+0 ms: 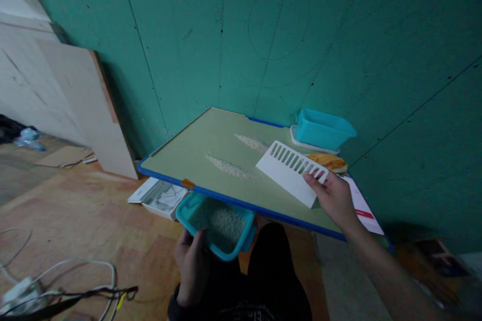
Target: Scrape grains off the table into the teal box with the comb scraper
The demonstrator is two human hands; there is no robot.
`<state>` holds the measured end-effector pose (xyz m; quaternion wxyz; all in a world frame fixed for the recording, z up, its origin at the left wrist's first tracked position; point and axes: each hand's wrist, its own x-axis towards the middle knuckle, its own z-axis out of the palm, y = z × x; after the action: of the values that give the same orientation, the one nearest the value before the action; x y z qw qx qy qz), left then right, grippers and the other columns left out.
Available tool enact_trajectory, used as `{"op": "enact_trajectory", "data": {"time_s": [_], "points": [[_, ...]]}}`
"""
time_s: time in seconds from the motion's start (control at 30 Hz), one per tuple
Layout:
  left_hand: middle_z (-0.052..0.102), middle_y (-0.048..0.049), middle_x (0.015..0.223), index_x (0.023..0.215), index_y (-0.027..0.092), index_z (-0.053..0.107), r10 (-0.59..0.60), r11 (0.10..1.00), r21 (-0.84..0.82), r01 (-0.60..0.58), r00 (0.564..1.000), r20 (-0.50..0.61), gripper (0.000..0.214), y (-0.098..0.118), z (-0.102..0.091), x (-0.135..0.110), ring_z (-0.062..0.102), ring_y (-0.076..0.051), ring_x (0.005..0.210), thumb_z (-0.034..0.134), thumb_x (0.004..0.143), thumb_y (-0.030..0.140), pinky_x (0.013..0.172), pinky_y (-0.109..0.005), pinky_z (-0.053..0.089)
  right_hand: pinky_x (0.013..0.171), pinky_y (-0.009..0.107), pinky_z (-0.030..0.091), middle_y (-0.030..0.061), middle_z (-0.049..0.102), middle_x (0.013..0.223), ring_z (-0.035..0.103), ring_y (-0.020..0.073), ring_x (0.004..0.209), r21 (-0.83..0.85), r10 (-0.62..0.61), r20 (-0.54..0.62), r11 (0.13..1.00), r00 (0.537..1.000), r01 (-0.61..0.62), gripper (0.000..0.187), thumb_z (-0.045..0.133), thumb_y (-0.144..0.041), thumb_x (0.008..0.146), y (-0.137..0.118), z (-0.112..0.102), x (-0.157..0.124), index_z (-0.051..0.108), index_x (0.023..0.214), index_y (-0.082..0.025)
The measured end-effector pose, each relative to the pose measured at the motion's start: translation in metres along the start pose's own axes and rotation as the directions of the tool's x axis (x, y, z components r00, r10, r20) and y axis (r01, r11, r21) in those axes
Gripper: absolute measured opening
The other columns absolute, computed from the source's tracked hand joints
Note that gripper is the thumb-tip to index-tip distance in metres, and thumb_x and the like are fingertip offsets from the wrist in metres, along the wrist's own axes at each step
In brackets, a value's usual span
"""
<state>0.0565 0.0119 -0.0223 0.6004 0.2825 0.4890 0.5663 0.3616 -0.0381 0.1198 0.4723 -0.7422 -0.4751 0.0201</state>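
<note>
My left hand (194, 261) grips the near left rim of a blue plastic container (247, 233) below the table's front edge. Pale grains like rice (226, 223) lie in it. In my right hand (333, 195) is a flat white plastic piece (284, 175) with a row of slots along its top edge, held tilted over the right part of the table. Two streaks of the same pale grains, a nearer one (231, 168) and a farther one (250, 143), lie on the tabletop left of the white piece.
The table (181, 155) has a blue edge and stands against a green wall. At its back right are a second blue container (324, 128) on a white lid, a bread-like item (329, 162) and a paper sheet (363, 205). White cables (109, 266) lie on the floor.
</note>
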Motion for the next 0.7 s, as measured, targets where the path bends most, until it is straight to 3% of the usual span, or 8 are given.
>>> {"op": "enact_trajectory", "data": {"time_s": [0.17, 0.33, 0.47, 0.7], "points": [[0.069, 0.0014, 0.073, 0.082, 0.019, 0.069, -0.037, 0.996, -0.088, 0.033, 0.998, -0.042, 0.023, 0.012, -0.007, -0.021, 0.057, -0.014, 0.064, 0.079, 0.062, 0.028, 0.058, -0.024, 0.048, 0.067, 0.035, 0.051, 0.0079, 0.074, 0.091, 0.067, 0.0254, 0.081, 0.350, 0.177, 0.110, 0.914, 0.978, -0.205, 0.042, 0.073, -0.052, 0.073, 0.008, 0.011, 0.007, 0.068, 0.097, -0.018], [0.062, 0.0025, 0.063, 0.070, 0.021, 0.067, 0.000, 0.999, -0.045, -0.003, 0.998, -0.055, 0.012, 0.024, -0.002, -0.034, 0.051, -0.013, 0.057, 0.076, 0.063, 0.025, 0.054, -0.023, 0.044, 0.052, 0.030, 0.047, 0.0061, 0.073, 0.079, 0.066, 0.0230, 0.066, 0.432, 0.323, 0.278, 0.799, 0.905, -0.418, 0.044, 0.079, -0.052, 0.064, -0.003, 0.021, 0.007, 0.067, 0.088, -0.017], [0.062, -0.0002, 0.062, 0.064, 0.021, 0.065, 0.041, 0.999, 0.023, -0.039, 0.995, -0.088, 0.012, 0.032, 0.007, -0.039, 0.054, -0.016, 0.056, 0.076, 0.059, 0.025, 0.053, -0.026, 0.044, 0.053, 0.030, 0.047, 0.0064, 0.072, 0.076, 0.064, 0.0210, 0.063, 0.446, 0.327, 0.372, 0.758, 0.869, -0.476, 0.043, 0.081, -0.049, 0.060, -0.021, 0.030, 0.006, 0.066, 0.084, -0.016], [0.058, 0.0031, 0.058, 0.070, 0.021, 0.066, 0.030, 0.999, -0.012, -0.032, 0.995, -0.090, 0.015, 0.036, 0.012, -0.032, 0.047, -0.013, 0.050, 0.076, 0.060, 0.028, 0.047, -0.023, 0.039, 0.055, 0.030, 0.046, 0.0050, 0.070, 0.074, 0.062, 0.0193, 0.062, 0.439, 0.238, 0.467, 0.773, 0.851, -0.458, 0.040, 0.078, -0.049, 0.064, -0.038, 0.048, 0.002, 0.065, 0.083, -0.016]]}}
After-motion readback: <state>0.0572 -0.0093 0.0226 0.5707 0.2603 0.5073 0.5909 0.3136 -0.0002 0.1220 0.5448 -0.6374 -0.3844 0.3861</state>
